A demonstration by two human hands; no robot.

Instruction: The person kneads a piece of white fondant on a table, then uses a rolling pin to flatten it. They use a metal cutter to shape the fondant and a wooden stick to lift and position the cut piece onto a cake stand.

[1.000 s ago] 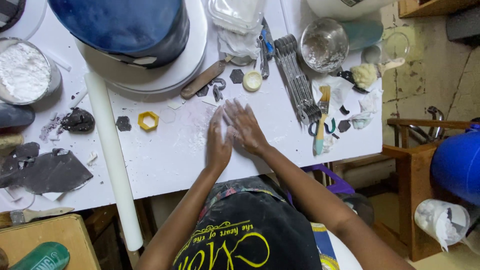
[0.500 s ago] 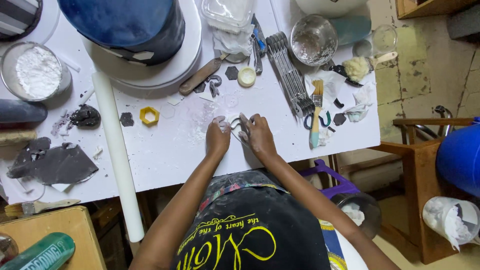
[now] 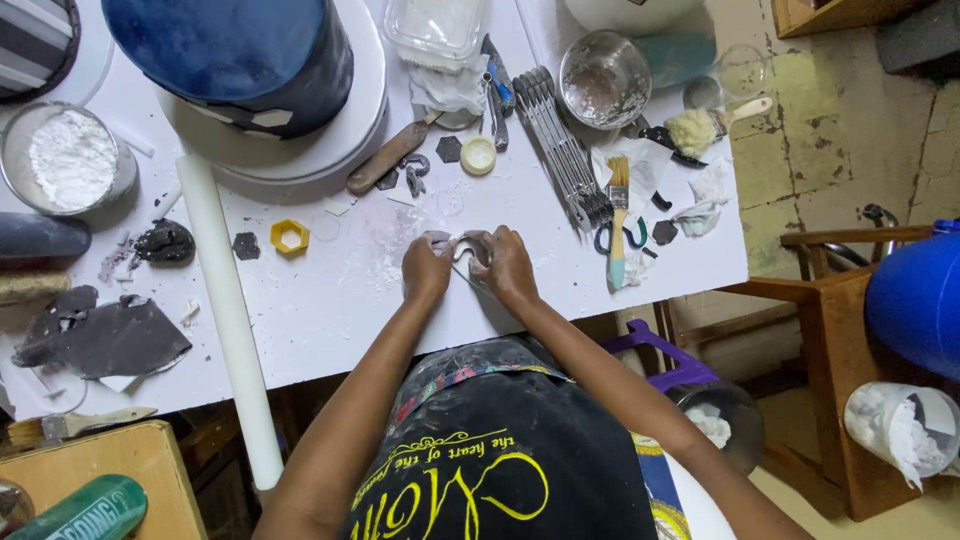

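Your left hand (image 3: 427,266) and right hand (image 3: 503,262) rest side by side near the front edge of the white table (image 3: 330,320), fingers curled narrow, pinching between them a small white piece (image 3: 462,246) that lies on the table surface; what the piece is made of cannot be told. Left of your hands lies a yellow hexagonal cutter (image 3: 289,237), with a small dark hexagon (image 3: 245,245) just beside it and a dark lump (image 3: 166,242) farther left. A long white rolling pin (image 3: 228,310) runs from the table's middle out past its front edge. At far left sit a flat dark sheet (image 3: 105,340) and a round tin of white powder (image 3: 66,160). Behind your hands stands a tall blue cake (image 3: 225,55) on a white round board (image 3: 330,150), with a wooden-handled tool (image 3: 388,158) leaning at its rim. To the right lie a row of metal modelling tools (image 3: 560,140), a flat paintbrush (image 3: 618,215), blue-handled scissors (image 3: 622,238) and a glass bowl (image 3: 604,78). A round cream lid (image 3: 478,156) sits near a second dark hexagon (image 3: 449,149).
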